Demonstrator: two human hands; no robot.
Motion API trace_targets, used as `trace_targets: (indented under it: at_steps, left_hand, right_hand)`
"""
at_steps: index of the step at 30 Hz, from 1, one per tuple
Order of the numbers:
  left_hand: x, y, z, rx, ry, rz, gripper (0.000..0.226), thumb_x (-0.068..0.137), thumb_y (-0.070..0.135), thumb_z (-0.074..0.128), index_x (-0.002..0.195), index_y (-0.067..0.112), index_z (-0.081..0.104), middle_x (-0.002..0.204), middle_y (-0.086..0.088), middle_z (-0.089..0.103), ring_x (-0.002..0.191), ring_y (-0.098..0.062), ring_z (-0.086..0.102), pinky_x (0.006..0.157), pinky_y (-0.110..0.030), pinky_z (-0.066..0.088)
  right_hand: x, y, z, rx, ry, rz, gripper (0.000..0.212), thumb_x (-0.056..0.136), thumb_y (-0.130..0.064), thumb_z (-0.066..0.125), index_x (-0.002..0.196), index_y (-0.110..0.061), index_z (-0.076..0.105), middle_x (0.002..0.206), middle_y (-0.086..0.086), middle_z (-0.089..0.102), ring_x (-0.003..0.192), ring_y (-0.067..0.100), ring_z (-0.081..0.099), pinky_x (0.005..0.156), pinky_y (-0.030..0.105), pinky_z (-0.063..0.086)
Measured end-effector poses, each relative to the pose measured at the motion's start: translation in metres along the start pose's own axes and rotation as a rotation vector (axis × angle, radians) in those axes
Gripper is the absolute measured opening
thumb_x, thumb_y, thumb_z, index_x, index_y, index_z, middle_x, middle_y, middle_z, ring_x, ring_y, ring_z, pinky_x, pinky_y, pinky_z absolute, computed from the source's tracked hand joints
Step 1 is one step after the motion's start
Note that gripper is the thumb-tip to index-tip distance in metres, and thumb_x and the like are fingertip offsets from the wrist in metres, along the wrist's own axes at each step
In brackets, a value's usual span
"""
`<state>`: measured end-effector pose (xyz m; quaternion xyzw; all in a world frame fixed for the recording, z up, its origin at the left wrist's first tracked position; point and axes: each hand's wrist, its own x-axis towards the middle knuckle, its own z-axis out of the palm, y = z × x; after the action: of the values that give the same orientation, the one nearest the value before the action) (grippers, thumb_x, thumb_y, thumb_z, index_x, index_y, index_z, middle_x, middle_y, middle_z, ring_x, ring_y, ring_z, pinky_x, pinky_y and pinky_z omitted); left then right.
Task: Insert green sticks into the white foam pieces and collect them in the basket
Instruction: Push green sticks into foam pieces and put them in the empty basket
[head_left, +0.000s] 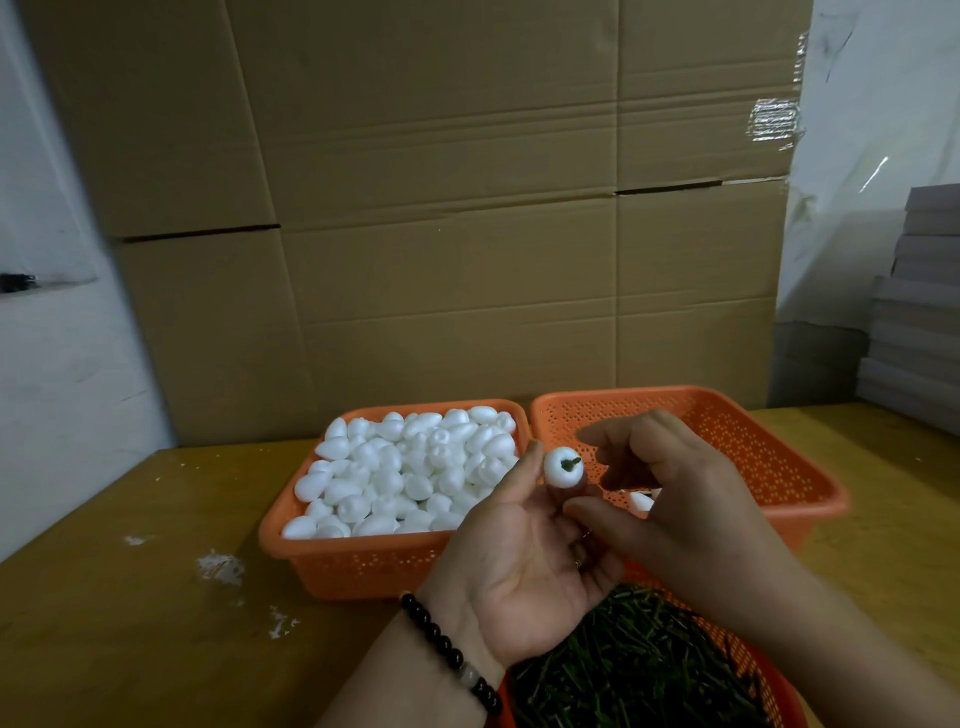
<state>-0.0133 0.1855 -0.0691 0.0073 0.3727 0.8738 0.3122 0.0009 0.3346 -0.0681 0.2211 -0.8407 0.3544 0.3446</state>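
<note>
My left hand (519, 561) holds a white foam piece (560, 474) between thumb and fingertips, with a short green stick (570, 462) poking out of its top. My right hand (670, 488) hovers just right of it, fingers loosely spread, touching nothing that I can make out. An orange basket (322, 566) on the left is heaped with white foam pieces (410, 473). The orange basket (779, 452) on the right holds at least one foam piece (641, 501), mostly hidden by my right hand. A round orange basket (779, 691) of green sticks (639, 670) sits nearest me.
All baskets stand on a yellow wooden table (130, 623) with white foam crumbs (221, 566) scattered at the left. Large cardboard boxes (441, 208) form a wall behind. Stacked grey boards (919, 322) rise at the right edge.
</note>
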Motion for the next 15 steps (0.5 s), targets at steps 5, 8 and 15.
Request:
trace_targets:
  at_steps: [5, 8, 15]
  left_hand:
    - [0.001, -0.009, 0.004, 0.163, 0.041, 0.088, 0.035, 0.084, 0.047, 0.058, 0.089, 0.018, 0.077, 0.087, -0.003, 0.072, 0.073, -0.013, 0.067, 0.077, -0.03, 0.048]
    - [0.002, -0.011, 0.005, 0.224, 0.085, 0.151, 0.035, 0.087, 0.043, 0.059, 0.099, 0.015, 0.075, 0.098, -0.007, 0.071, 0.084, -0.017, 0.064, 0.081, -0.033, 0.048]
    - [0.005, 0.001, -0.005, 0.476, 0.257, 0.403, 0.015, 0.093, 0.026, 0.06, 0.102, 0.014, 0.065, 0.082, 0.0, 0.069, 0.069, -0.011, 0.059, 0.058, -0.026, 0.048]
  right_hand:
    - [0.0, -0.002, -0.003, -0.002, -0.03, -0.029, 0.033, 0.071, -0.034, 0.073, 0.103, -0.032, 0.066, 0.092, -0.011, 0.059, 0.08, 0.007, 0.062, 0.066, 0.031, 0.054]
    - [0.0, -0.002, -0.006, -0.049, -0.059, -0.047, 0.023, 0.073, -0.03, 0.072, 0.095, -0.03, 0.068, 0.09, -0.011, 0.06, 0.077, 0.007, 0.061, 0.063, 0.035, 0.053]
    - [0.005, 0.027, -0.013, -0.385, -0.087, 0.119, 0.027, 0.078, -0.039, 0.064, 0.102, -0.026, 0.062, 0.092, -0.011, 0.057, 0.077, 0.009, 0.058, 0.062, 0.034, 0.053]
